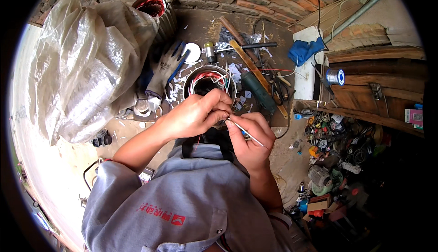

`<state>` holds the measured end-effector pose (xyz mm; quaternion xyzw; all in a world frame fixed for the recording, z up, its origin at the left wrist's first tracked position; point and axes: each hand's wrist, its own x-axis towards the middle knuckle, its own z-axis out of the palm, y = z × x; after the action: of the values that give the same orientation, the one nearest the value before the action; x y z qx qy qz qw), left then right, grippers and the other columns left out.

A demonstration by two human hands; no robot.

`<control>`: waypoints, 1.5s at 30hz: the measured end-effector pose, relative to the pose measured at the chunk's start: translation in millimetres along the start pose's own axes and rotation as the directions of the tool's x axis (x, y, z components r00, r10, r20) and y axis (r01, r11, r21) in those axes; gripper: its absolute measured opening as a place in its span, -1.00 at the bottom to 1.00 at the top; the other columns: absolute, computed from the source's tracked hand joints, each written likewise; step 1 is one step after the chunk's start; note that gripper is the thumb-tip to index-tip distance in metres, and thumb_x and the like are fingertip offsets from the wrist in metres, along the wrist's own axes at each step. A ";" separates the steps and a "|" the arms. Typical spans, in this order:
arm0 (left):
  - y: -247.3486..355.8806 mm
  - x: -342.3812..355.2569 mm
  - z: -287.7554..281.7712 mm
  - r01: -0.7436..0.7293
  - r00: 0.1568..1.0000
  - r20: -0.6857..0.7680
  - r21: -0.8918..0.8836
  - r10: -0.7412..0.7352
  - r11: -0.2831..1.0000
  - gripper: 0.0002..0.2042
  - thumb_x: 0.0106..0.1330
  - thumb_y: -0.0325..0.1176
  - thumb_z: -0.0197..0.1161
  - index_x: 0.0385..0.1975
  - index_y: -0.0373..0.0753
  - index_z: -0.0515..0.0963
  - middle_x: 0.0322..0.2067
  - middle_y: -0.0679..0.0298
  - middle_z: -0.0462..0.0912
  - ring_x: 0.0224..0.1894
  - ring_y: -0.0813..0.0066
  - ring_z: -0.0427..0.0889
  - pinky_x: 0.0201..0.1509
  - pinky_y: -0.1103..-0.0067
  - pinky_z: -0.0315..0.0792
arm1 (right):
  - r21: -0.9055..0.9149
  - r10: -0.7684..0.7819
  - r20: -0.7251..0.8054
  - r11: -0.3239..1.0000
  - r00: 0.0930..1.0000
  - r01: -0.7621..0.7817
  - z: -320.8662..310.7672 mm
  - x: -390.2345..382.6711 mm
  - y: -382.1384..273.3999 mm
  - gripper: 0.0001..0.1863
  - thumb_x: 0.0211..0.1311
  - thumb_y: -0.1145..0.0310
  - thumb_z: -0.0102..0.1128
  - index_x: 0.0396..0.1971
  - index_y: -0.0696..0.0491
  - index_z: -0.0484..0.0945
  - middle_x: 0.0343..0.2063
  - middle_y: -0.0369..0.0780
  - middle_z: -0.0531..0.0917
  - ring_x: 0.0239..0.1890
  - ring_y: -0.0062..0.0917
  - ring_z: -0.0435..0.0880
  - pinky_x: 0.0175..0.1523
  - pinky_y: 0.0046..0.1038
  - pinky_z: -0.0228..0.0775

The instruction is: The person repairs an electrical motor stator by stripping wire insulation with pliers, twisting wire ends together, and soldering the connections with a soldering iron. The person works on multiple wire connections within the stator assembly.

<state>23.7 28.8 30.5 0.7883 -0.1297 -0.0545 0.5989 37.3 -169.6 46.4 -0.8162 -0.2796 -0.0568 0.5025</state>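
In the head view, a thin white rod [250, 135] slants in front of the motor stator [210, 76] on the bench [198, 23], its long axis running from upper left to lower right. The right hand [253, 139], fingers curled, pinches it against the thumb. The left hand [195, 117] presses thumb and forefinger together at its upper-left end; what they grip is too small to tell.

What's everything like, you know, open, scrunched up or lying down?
Left hand: pinched, grip hidden
Right hand: pinching thin white tube
Metal housing: open-topped, red wires showing
Plastic sheet: crumpled
Glove: lying down
Green power tool: lying down
Blue cloth: crumpled
White scraps: scattered
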 end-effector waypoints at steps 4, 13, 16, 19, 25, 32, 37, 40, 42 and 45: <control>-2.0 -5.1 0.6 -0.072 0.996 -0.049 -0.015 0.071 0.997 -0.73 0.38 -0.59 0.24 0.02 -0.38 0.40 -0.17 0.01 0.76 -0.11 0.06 0.79 -0.08 0.36 0.64 | -0.062 0.008 0.085 0.998 0.996 -0.003 4.2 3.2 -8.5 -0.63 0.08 0.58 0.52 -0.06 0.18 0.70 -0.39 -0.20 0.66 -0.39 -0.46 0.65 -0.29 -0.47 0.51; -0.4 -35.6 5.5 -0.372 0.872 -0.232 0.262 0.432 0.891 -0.71 0.23 -0.46 0.42 -0.06 -0.32 0.61 0.09 0.07 0.65 -0.30 0.24 0.78 -0.34 0.44 0.68 | 0.060 -0.221 0.188 0.975 0.957 0.213 -13.5 -18.8 -27.3 -0.68 0.24 0.47 0.40 -0.02 0.20 0.69 -0.36 -0.17 0.64 -0.40 -0.33 0.60 -0.25 -0.34 0.52; -3.1 -46.2 11.7 -0.512 0.770 -0.262 0.291 0.582 0.808 -0.82 0.18 -0.47 0.46 -0.23 -0.30 0.70 -0.07 0.14 0.68 -0.33 0.36 0.74 -0.41 0.54 0.61 | 0.008 -0.229 0.287 0.972 0.930 0.236 -17.1 -16.1 -38.1 -0.67 0.30 0.37 0.36 0.01 0.21 0.69 -0.34 -0.17 0.59 -0.42 -0.32 0.55 -0.29 -0.32 0.46; -14.8 -42.6 12.9 -0.458 0.755 -0.334 0.348 0.565 0.818 -0.79 0.13 -0.49 0.45 -0.22 -0.28 0.70 -0.13 0.17 0.67 -0.32 0.37 0.72 -0.40 0.53 0.60 | 0.013 -0.260 0.246 0.964 0.934 0.265 -12.0 -13.2 -41.7 -0.62 0.27 0.42 0.40 0.06 0.20 0.68 -0.32 -0.22 0.60 -0.40 -0.38 0.53 -0.32 -0.37 0.46; -36.6 -20.5 1.0 -0.118 0.852 -0.364 0.567 0.376 0.815 -0.85 0.11 -0.52 0.47 -0.34 -0.25 0.66 -0.32 0.28 0.73 -0.36 0.31 0.69 -0.31 0.45 0.60 | 0.056 -0.297 0.239 0.955 0.925 0.292 1.1 -0.4 -43.3 -0.64 0.22 0.48 0.40 0.01 0.25 0.69 -0.31 -0.21 0.60 -0.41 -0.38 0.55 -0.32 -0.36 0.47; -34.5 -6.5 2.6 0.111 0.954 -0.296 0.513 0.054 0.851 -0.90 0.22 -0.43 0.38 -0.42 -0.24 0.57 -0.49 0.14 0.69 -0.46 0.09 0.68 -0.41 0.30 0.55 | 0.113 -0.341 0.256 0.940 0.905 0.322 10.7 0.1 -45.8 -0.64 0.12 0.51 0.45 -0.05 0.27 0.69 -0.33 -0.21 0.59 -0.40 -0.38 0.57 -0.29 -0.36 0.50; -34.9 7.8 20.3 0.265 0.934 -0.335 0.415 -0.125 0.870 -0.88 0.25 -0.40 0.35 -0.41 -0.25 0.53 -0.57 0.04 0.64 -0.51 -0.07 0.65 -0.43 0.20 0.52 | 0.138 -0.331 0.271 0.943 0.904 0.304 6.8 -3.3 -44.8 -0.62 0.08 0.51 0.46 -0.05 0.27 0.69 -0.33 -0.20 0.59 -0.39 -0.38 0.58 -0.28 -0.35 0.52; -28.2 13.3 21.4 0.272 0.912 -0.373 0.236 -0.171 0.933 -0.89 0.28 -0.44 0.34 -0.40 -0.30 0.54 -0.55 -0.01 0.64 -0.46 -0.11 0.67 -0.39 0.22 0.52 | 0.174 -0.324 0.241 0.942 0.915 0.287 2.5 -6.1 -43.5 -0.60 0.06 0.53 0.46 -0.04 0.28 0.68 -0.30 -0.20 0.60 -0.38 -0.37 0.59 -0.28 -0.34 0.53; -28.0 14.8 20.5 0.280 0.900 -0.389 0.169 -0.197 0.945 -0.90 0.27 -0.48 0.35 -0.39 -0.34 0.56 -0.53 -0.03 0.65 -0.43 -0.10 0.68 -0.36 0.25 0.52 | 0.184 -0.317 0.232 0.943 0.920 0.279 0.1 -8.1 -40.1 -0.59 0.04 0.54 0.47 -0.04 0.28 0.68 -0.29 -0.20 0.61 -0.38 -0.37 0.59 -0.29 -0.34 0.53; -30.5 15.9 18.2 0.229 0.923 -0.333 0.075 -0.192 0.971 -0.91 0.27 -0.49 0.35 -0.38 -0.35 0.57 -0.52 -0.02 0.65 -0.42 -0.07 0.69 -0.34 0.29 0.53 | 0.233 -0.329 0.227 0.932 0.916 0.277 -0.7 -9.4 -38.9 -0.58 0.02 0.55 0.47 -0.05 0.28 0.69 -0.28 -0.20 0.61 -0.38 -0.37 0.60 -0.30 -0.34 0.53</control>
<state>38.9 15.1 -2.7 0.8283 0.0530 0.0188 0.5574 9.6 -160.7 73.8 -0.7095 -0.4716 0.0021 0.5237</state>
